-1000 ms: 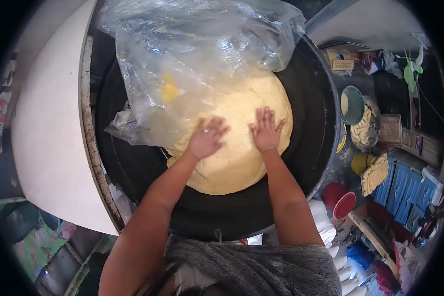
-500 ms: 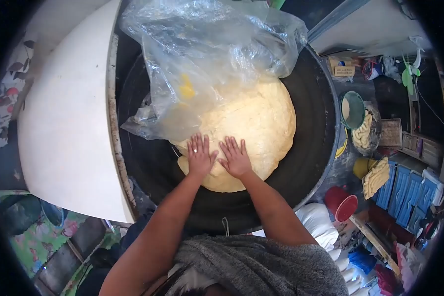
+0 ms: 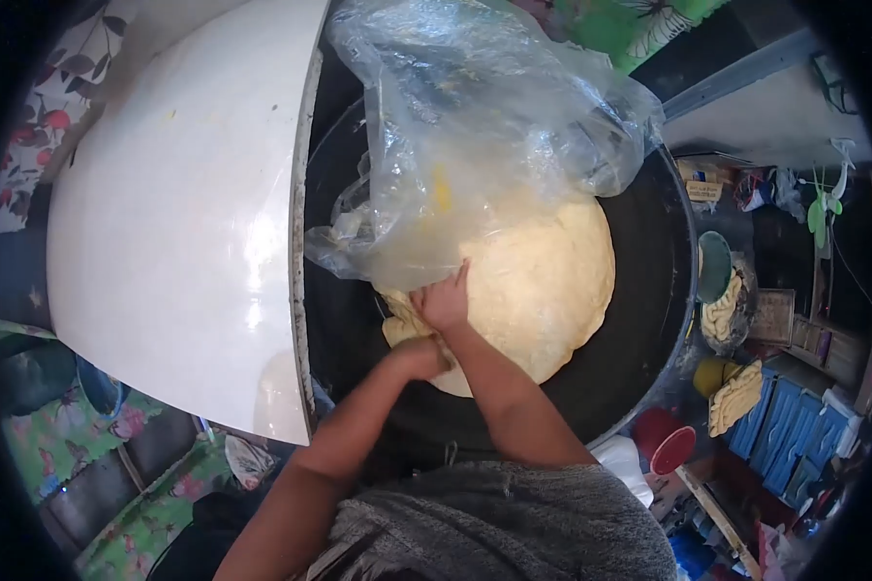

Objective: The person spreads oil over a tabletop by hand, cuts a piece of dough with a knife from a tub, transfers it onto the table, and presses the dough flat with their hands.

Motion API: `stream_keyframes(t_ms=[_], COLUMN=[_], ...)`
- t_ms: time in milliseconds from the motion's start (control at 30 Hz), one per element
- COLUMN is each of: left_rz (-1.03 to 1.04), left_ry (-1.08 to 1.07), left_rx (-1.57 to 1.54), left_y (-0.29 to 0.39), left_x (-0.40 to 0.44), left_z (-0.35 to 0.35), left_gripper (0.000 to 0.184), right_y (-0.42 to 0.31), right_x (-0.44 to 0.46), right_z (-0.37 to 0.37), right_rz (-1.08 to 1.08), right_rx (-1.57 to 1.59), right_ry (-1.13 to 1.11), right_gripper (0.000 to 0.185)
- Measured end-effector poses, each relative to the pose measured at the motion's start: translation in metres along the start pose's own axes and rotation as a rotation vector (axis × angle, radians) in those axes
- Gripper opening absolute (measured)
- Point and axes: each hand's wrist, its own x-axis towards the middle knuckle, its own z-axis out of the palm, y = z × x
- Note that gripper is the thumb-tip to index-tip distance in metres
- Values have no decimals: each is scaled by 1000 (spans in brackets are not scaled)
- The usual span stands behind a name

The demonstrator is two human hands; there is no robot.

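A large mound of pale yellow dough (image 3: 543,281) lies in a wide black basin (image 3: 649,261). Clear plastic sheeting (image 3: 494,116) covers the far and left parts of the dough. My right hand (image 3: 444,302) rests on the dough's left side near the plastic's lower edge, its fingers apart. Just below it, my left hand (image 3: 420,358) is at the dough's near left edge, blurred, with its fingers bent out of sight. Whether it grips any dough cannot be made out.
A big white board (image 3: 184,223) stands along the basin's left side. To the right are a green bucket (image 3: 714,266), a red bucket (image 3: 664,441), a tray of dough pieces (image 3: 735,398) and blue drawers (image 3: 790,378).
Both hands have shifted from lying flat on the dough to its left side, my left hand now lower and curled. The view has swung, so the basin appears further right.
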Motion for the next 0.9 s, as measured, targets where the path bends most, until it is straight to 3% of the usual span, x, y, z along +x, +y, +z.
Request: stream_keyframes(t_ms=[33,67,133,267,333,367,400,467,533,600,633,667,700,733,800,833,867,900], left_rz=[40,44,49,23,156,81,85,406,352,287,60,-157,-241,-244,-175,-190,-199,-7], left_ry=[-54,-49,184,247,212,86,89,-224,-140,-50,79,212,298,300,506,622,644,643], left_rx=[-161,-164,-228,-221,-522,-1092,-1099,-1735,-1807,-1882,-1849,-1796,-1700,-1701,-630,-406,-403,-404], left_y=[-7,-18,-34,-26,-29,-22,-17,-15,-12,-18,-32,-41,-31,-24,-4,13,13,12], left_x=[-3,-5,-7,-20,-5,-3,-2,4,17,32,53,68,71,70,40,11,3,-3], left_z=[-10,-8,5,-6,-5,-1,-7,-21,-24,-4,17,26,24,23,1,-5,2,9], left_gripper=[53,53,38,42,47,51,51,53,54,54,53,52,50,50,48,46,46,45], right_y=[-2,-3,8,15,9,21,32,54,79,85,83,85,82,80,70,66,65,65], right_x=[-16,-34,-71,-114,-122,-113,-113,-121,-121,-131,-129,-119,-116,-120,-122,-125,-128,-134], right_z=[27,31,33,14,-25,-30,-34,-36,-21,-15,-8,0,0,-1,-21,-34,-39,-45], right_rz=[-128,-129,-372,-356,-255,-258,-260,243,315,723,724,930,1119,1118,373,279,257,261], right_rx=[-88,-95,46,102,280,650,642,1838,1998,2138,2136,1898,1649,1649,680,557,556,710], right_ry=[-51,-51,55,-147,-613,-858,-863,-891,-947,-483,-490,-426,-359,-364,-184,-175,-165,-114], right_gripper=[61,61,58,58,58,59,59,54,45,46,46,44,43,43,41,42,42,42])
